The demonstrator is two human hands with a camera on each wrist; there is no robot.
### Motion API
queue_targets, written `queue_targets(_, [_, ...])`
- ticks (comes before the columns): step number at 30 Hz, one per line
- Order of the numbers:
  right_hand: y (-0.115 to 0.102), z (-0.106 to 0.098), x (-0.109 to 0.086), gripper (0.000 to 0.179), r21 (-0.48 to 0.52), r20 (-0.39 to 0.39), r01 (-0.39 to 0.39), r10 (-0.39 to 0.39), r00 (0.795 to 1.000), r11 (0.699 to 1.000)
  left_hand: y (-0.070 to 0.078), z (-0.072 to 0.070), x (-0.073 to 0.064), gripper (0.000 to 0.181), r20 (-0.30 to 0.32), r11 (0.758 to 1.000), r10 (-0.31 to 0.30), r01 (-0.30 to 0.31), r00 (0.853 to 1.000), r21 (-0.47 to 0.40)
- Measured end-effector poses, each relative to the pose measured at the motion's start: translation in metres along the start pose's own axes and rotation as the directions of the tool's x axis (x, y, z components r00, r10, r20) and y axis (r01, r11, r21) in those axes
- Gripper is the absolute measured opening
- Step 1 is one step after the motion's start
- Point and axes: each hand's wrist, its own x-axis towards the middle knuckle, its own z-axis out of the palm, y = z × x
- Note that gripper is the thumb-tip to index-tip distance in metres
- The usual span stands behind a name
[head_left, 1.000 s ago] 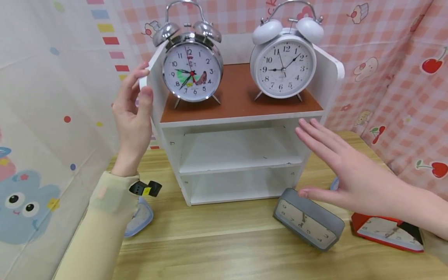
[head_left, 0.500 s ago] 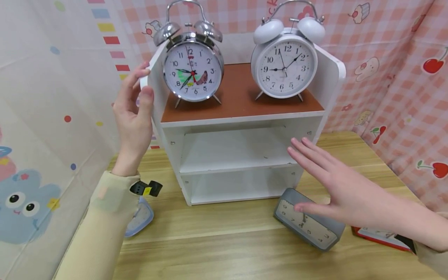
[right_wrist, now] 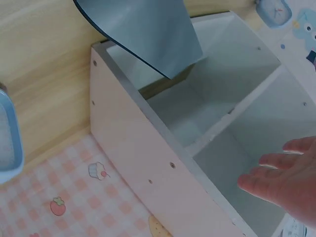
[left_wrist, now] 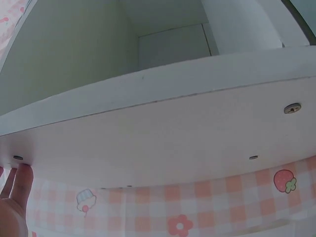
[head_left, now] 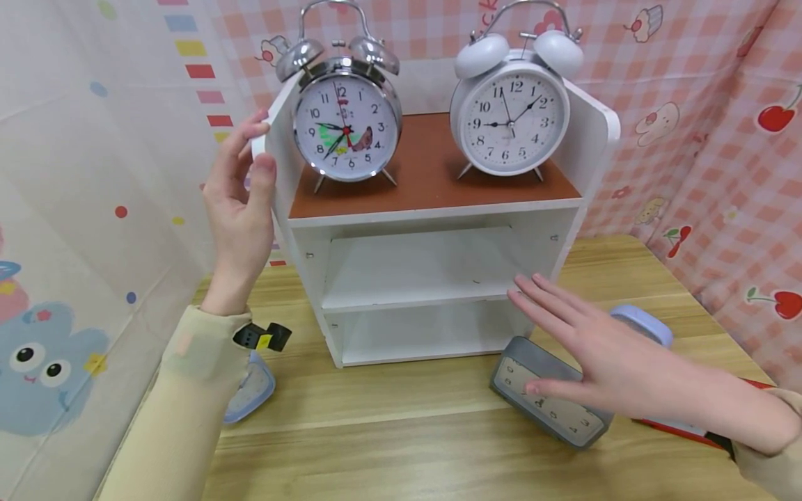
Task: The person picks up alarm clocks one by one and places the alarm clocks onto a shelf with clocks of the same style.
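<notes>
My left hand (head_left: 241,202) touches the outer left side of a small white shelf unit (head_left: 432,216) near its upper front edge; its fingers also show at the side panel in the left wrist view. My right hand (head_left: 595,341), fingers extended, hovers before the unit's lower right, above a grey desk clock (head_left: 551,417) that it partly covers; it holds nothing. On the brown top board stand a silver twin-bell alarm clock (head_left: 347,129) at left and a white twin-bell alarm clock (head_left: 510,125) at right.
A light-blue clock (head_left: 250,390) lies left of the unit, partly behind my left sleeve. Another light-blue clock (head_left: 642,323) lies to the right. A red clock (head_left: 677,429) is mostly hidden under my right forearm. Patterned cloth (head_left: 708,174) hangs around the wooden table (head_left: 376,445).
My right hand has come down and slightly left, from near the top board's edge to the lower compartments. The light-blue clock on the right has come into fuller view. My left hand stays put.
</notes>
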Motion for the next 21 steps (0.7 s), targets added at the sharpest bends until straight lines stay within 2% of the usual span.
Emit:
queue_targets(5, [0.003, 0.008, -0.003, 0.105, -0.009, 0.030, -0.012, 0.012, 0.999, 1.000, -0.001, 0.000, 0.000, 0.068, -0.002, 1.000, 0.006, -0.006, 1.000, 0.001])
queue_targets(12, [0.007, 0.019, -0.007, 0.101, -0.012, 0.115, -0.068, 0.069, 0.991, 0.998, -0.001, 0.000, 0.000, 0.067, 0.003, 1.000, -0.001, 0.001, 1.000, 0.007])
queue_targets(21, [0.014, 0.026, -0.011, 0.099, -0.016, 0.195, -0.078, 0.079, 0.978, 0.997, -0.001, 0.000, 0.000, 0.066, 0.003, 1.000, 0.003, -0.003, 1.000, -0.014])
